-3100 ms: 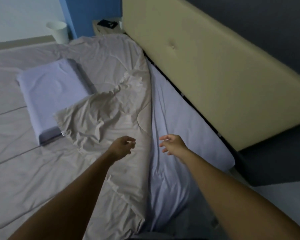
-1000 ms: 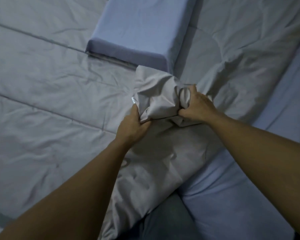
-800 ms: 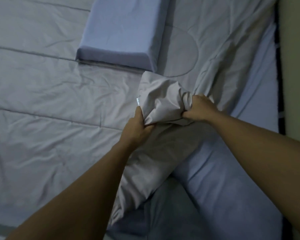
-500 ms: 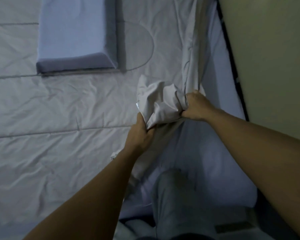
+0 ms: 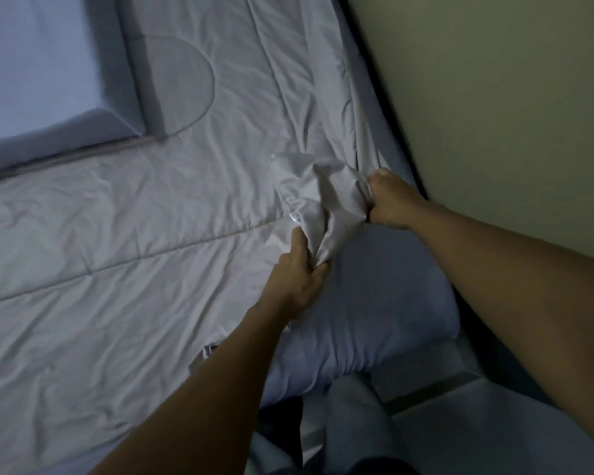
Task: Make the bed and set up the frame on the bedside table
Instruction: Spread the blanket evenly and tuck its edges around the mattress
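A pale grey quilted blanket lies spread over most of the bed. Its near corner is bunched up and lifted between my two hands. My left hand grips the lower end of the bunched corner. My right hand holds the upper right side of it, close to the headboard. Beneath the lifted corner, the lavender fitted sheet on the mattress shows. A lavender pillow rests on the blanket at the upper left. No frame or bedside table is in view.
The beige padded headboard runs along the right, with a dark gap between it and the mattress. My knee in grey trousers is at the mattress corner. Pale floor shows at the lower right.
Both hands took hold of the rumpled blanket corner and have carried it toward the headboard and mattress corner. The view has swung right, so the pillow sits further left.
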Action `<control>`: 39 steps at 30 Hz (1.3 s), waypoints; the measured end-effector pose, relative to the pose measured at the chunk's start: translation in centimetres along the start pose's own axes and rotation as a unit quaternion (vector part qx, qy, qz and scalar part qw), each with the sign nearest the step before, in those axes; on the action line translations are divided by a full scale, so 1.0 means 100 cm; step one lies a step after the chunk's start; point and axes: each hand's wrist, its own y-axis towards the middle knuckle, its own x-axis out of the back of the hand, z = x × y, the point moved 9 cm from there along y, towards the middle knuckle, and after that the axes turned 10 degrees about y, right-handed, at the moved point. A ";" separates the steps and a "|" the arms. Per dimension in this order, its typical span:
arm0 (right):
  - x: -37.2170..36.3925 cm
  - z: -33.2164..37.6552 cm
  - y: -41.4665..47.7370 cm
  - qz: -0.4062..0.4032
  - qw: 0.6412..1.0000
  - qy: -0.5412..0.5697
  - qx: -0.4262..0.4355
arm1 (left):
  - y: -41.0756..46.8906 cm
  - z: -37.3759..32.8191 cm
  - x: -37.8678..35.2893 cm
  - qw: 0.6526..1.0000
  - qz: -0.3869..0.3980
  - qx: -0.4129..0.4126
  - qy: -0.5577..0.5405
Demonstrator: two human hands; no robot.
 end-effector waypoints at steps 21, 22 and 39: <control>-0.016 -0.271 -0.098 0.026 0.991 0.096 -0.088 | 0.028 -0.144 -0.262 0.901 0.299 -0.150 0.276; -0.014 -0.268 -0.098 0.010 0.991 0.105 -0.088 | 0.035 -0.143 -0.258 0.906 0.285 -0.140 0.280; -0.143 -0.311 -0.224 -0.309 0.665 0.487 -0.475 | 0.116 -0.133 -0.240 0.878 0.211 -0.261 0.341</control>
